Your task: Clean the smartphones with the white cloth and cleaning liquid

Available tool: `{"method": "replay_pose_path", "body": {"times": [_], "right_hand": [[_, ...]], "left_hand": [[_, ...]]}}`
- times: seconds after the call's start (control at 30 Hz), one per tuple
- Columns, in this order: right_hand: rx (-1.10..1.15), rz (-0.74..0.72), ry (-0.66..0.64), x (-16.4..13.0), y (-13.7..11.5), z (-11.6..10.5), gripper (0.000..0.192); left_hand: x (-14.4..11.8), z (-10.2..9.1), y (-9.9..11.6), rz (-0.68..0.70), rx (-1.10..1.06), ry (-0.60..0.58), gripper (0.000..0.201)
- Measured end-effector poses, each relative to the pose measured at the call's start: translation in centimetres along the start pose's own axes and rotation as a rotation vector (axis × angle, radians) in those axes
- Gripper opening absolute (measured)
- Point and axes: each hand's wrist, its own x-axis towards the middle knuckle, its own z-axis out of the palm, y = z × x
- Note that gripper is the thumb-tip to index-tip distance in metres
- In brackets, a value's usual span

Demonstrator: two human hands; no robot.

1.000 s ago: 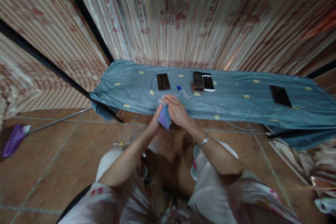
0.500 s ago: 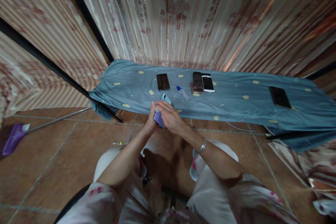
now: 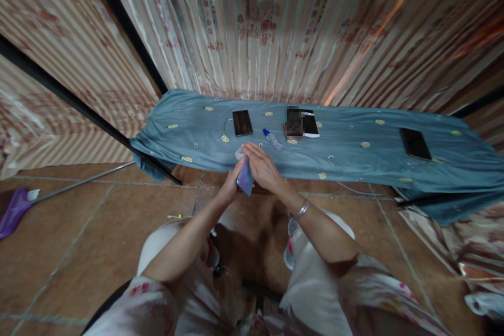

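My left hand is closed round the lower edge of a purple-blue phone, held just off the near edge of the cloth-covered table. Over the phone's upper end lies my right hand, its fingers pressed together on a crumpled whitish cloth or tissue. Most of that wad is hidden under the fingers. A small clear bottle with a blue cap lies on the table just beyond my hands. Behind it rests a dark phone.
Blue patterned cloth covers the long table. A white-framed phone lies beside a blurred-out dark item. Another black phone is farther right. A black pole slants at left, with a purple broom on the floor.
My right hand and the wad have slid towards the phone's far end, baring more of its purple back. The phone has turned; its light-blue top end is now covered.
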Motion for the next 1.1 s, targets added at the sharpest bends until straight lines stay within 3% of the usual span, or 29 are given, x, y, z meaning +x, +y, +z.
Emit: {"method": "replay_pose_path", "body": {"times": [0.2,0.6,0.73,1.1], "right_hand": [[-0.007,0.109,0.069,0.6,1.5,0.2,0.049],[0.080,0.246,0.088,0.2,2.1,2.9,0.047],[0.085,0.198,0.058,-0.2,1.4,3.3,0.047],[0.059,0.008,-0.029,-1.5,-2.5,1.7,0.047]], "left_hand": [[-0.7,0.0,0.0,0.038,0.175,-0.009,0.035],[-1.1,0.5,1.4,0.129,0.033,0.074,0.026],[-0.7,0.8,1.6,0.214,-0.081,0.099,0.029],[-0.4,1.0,2.7,0.204,-0.117,0.101,0.049]]}}
